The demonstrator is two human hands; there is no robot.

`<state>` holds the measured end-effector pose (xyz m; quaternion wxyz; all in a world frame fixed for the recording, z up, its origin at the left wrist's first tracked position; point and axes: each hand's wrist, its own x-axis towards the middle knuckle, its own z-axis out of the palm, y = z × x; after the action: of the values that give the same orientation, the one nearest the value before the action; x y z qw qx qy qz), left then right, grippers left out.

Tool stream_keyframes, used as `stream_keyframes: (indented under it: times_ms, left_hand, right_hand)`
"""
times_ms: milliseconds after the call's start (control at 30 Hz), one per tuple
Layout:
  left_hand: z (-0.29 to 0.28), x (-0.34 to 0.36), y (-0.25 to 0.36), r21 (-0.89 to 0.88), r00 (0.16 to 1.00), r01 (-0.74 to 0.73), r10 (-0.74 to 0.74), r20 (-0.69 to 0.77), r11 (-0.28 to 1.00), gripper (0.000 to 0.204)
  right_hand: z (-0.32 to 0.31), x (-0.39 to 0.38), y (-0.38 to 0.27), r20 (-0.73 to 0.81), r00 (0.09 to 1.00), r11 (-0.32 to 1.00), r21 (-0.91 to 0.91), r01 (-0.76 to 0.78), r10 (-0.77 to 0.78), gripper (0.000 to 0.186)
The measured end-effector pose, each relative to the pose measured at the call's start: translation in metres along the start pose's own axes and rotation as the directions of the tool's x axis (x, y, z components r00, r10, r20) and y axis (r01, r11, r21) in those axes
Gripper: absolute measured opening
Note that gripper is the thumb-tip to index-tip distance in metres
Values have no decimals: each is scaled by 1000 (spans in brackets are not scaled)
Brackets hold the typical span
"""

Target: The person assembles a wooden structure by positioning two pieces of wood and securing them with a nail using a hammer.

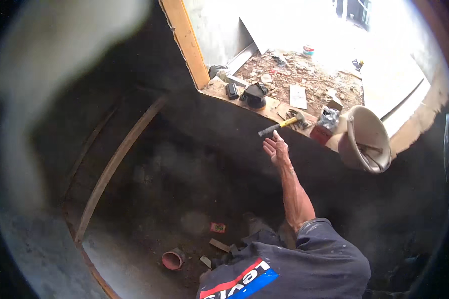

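One hammer (288,121), one tin (308,51), one beige container (356,149), one pink cylinder (172,260).

the right hand (278,149), unclenched, reaches toward a hammer (286,122) on the ledge (273,107).

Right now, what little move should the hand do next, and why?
Maybe curl the right hand around the hammer: the hand is open, close to the hammer's dark handle end, which sticks out past the ledge, seemingly leaving room to grip.

Dark floor (192,239); beyond, a pale wall (215,35) (bright light (304,25) beside it).
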<state>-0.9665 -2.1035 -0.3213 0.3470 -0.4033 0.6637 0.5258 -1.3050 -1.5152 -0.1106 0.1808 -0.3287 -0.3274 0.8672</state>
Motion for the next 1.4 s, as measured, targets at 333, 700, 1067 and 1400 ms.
stream_keyframes:
  times_ms: [333,700,1067,1400]
  left_hand:
    - [36,-42,110,-55,986,-65,55,-155,996,46]
    - [40,4,127,101,997,32,-25,-72,994,31]
    - [181,-42,436,486,534,-781,824,193,392,18]
    - [411,-203,629,286,70,-950,811,581,-123,12]
  right_hand:
    - [45,15,-10,56,992,993,-4,116,-116,26]
    - [61,-48,-34,268,938,933,-222,282,-220,10]
    - [-132,-112,57,160,976,499,-864,67,146,42]
    - [-264,-143,124,-193,962,441,-859,-261,193,45]
